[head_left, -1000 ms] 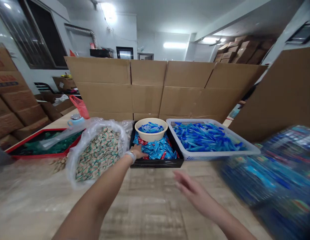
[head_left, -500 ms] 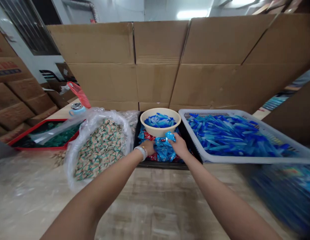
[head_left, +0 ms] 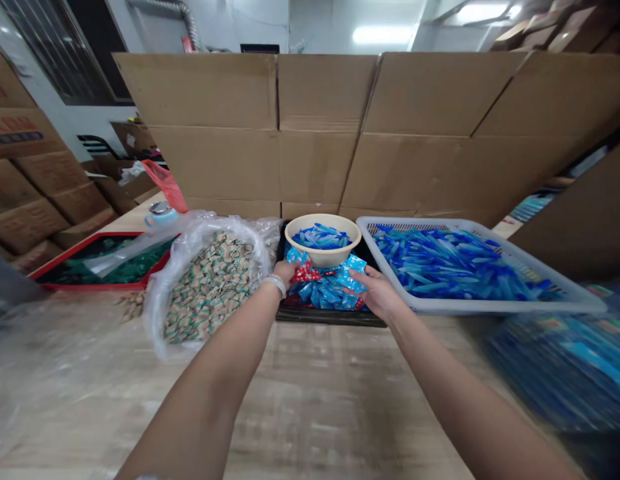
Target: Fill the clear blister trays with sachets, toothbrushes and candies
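My left hand (head_left: 285,273) is closed on small shiny packets, a red packet (head_left: 306,271) and a blue one showing at its fingertips. On the other side, my right hand (head_left: 381,293) grips blue packets (head_left: 353,270) with white spots between thumb and fingers. Both hands are over a black tray (head_left: 330,317), where more blue and red packets (head_left: 323,293) lie in a heap. Just behind them, a cream bowl (head_left: 324,257) full of blue, pointed plastic pieces (head_left: 321,236) stands in the tray.
Right of the tray is a white basket (head_left: 440,305) heaped with blue pieces. A clear plastic bag (head_left: 157,313) of small patterned sachets (head_left: 210,287) stands left, beside a red tray (head_left: 90,287). Cardboard (head_left: 320,160) walls the back. Blue packs (head_left: 565,367) lie blurred at the right.
My hands have risen slightly and moved apart from the heap. My left hand now shows red and blue packets in its fingers; my right hand still holds blue ones.
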Action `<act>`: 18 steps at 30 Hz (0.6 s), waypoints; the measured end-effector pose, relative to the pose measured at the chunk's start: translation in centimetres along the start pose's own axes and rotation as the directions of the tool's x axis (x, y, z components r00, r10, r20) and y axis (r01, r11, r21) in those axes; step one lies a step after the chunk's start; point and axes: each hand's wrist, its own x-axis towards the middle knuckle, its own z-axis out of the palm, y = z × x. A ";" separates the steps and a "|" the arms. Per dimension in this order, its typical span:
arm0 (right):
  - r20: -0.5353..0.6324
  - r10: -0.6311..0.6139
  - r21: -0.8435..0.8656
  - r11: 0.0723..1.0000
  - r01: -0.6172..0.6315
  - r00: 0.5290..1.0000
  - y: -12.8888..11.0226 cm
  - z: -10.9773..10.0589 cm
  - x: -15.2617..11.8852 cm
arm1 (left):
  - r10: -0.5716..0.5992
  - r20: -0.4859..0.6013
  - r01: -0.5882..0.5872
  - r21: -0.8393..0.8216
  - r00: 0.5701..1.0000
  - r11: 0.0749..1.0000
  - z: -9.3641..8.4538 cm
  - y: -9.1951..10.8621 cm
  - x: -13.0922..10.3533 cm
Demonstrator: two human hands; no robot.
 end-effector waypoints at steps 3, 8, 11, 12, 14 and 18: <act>0.155 0.078 -0.119 0.991 -0.060 0.985 -0.1 1.3 -1.5 | -0.108 0.068 0.123 -0.289 0.992 0.949 -1.1 0.8 -0.1; 0.417 0.130 -0.598 0.784 0.164 0.900 1.6 4.6 -3.8 | -0.141 0.197 0.235 -0.624 0.970 0.745 -3.2 2.6 -0.8; 0.506 0.116 -0.808 0.412 0.422 0.855 3.4 7.7 -4.5 | -0.122 0.205 0.237 -0.756 0.971 0.610 -3.7 3.4 -1.4; 0.512 0.108 -0.844 0.250 0.475 0.852 3.9 8.7 -4.6 | -0.112 0.202 0.229 -0.790 0.973 0.568 -3.8 3.6 -1.7; 0.501 0.104 -0.860 -0.051 0.508 0.859 4.6 10.4 -4.8 | -0.089 0.203 0.220 -0.839 0.975 0.497 -4.0 3.8 -2.6; 0.431 0.002 -0.871 -0.263 0.416 0.902 4.5 10.5 -6.3 | -0.052 0.221 0.222 -0.886 0.974 0.407 -6.1 4.2 -5.4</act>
